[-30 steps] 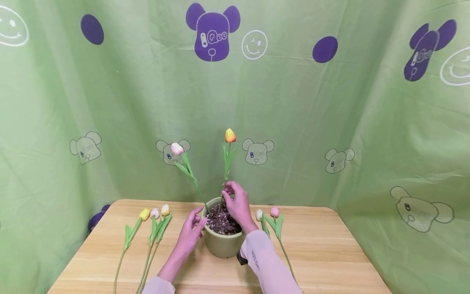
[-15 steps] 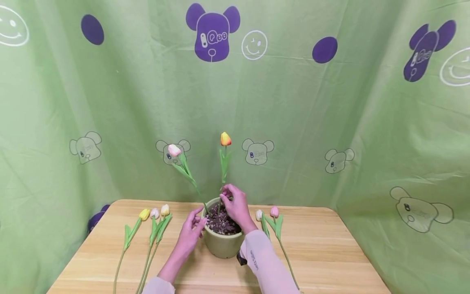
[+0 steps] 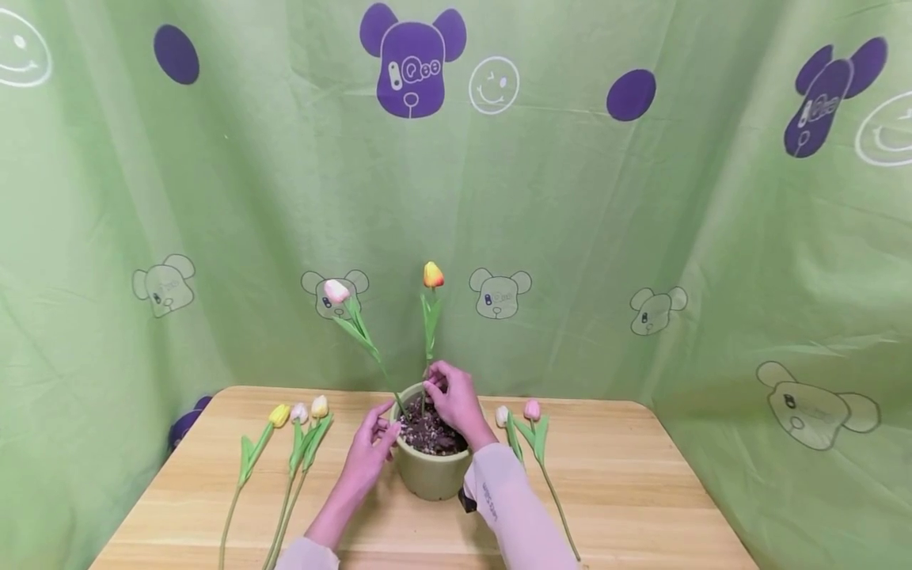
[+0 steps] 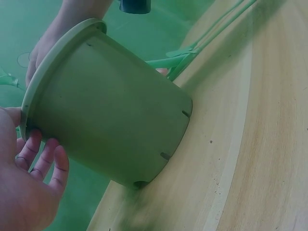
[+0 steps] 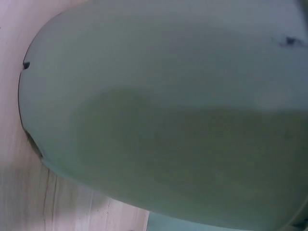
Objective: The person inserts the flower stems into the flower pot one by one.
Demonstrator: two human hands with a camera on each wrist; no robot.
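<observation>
— Whereabouts of the yellow-orange tulip (image 3: 431, 321)?
— Pinched by the stem in the right hand (image 3: 456, 400), so closer to that side than to the left hand (image 3: 370, 443).
— And on the left?
— Bent fingers at the rim of the pot (image 3: 431, 476); can't tell whether gripping or merely touching.
— Long axis?
— Near upright, leaning slightly rightward toward the top; pointing bloom-up above the right hand, stem-down to the soil (image 3: 431, 437) between both hands. Toward the left hand, a pink-white tulip (image 3: 366, 339), tilted leftward.
</observation>
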